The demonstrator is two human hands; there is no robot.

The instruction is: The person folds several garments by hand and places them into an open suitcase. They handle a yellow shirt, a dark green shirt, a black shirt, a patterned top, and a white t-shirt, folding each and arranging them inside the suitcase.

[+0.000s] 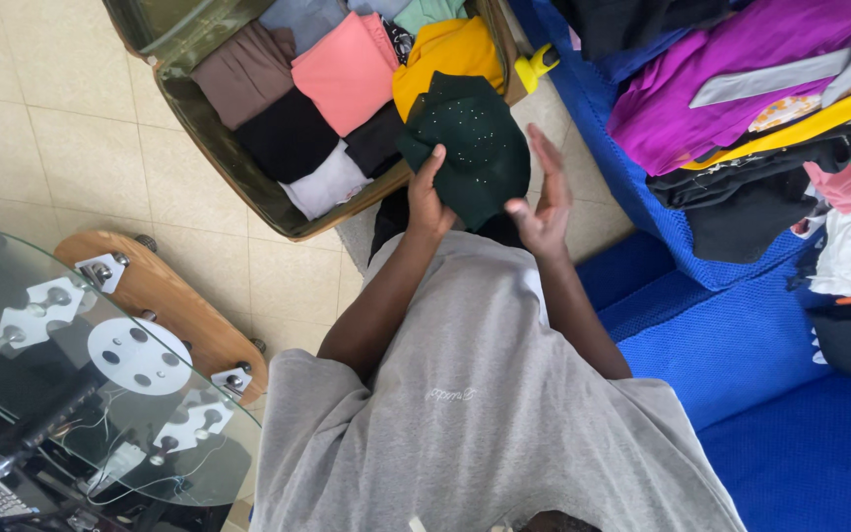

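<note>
A folded dark green garment (467, 148) with small light specks is held over the edge of an open olive suitcase (211, 138). My left hand (427, 197) grips its lower left edge with the thumb on top. My right hand (544, 195) is beside the garment's right edge, fingers spread, palm turned toward the cloth. Inside the suitcase lie folded clothes: brown (246, 71), pink (347, 69), yellow (450, 51), black (288, 133) and white (327, 182) pieces.
A blue sofa (741, 345) on the right carries a loose heap of clothes, with a purple piece (721, 69) on top. A round glass table (81, 365) with wooden base stands at lower left on a tiled floor (41, 118).
</note>
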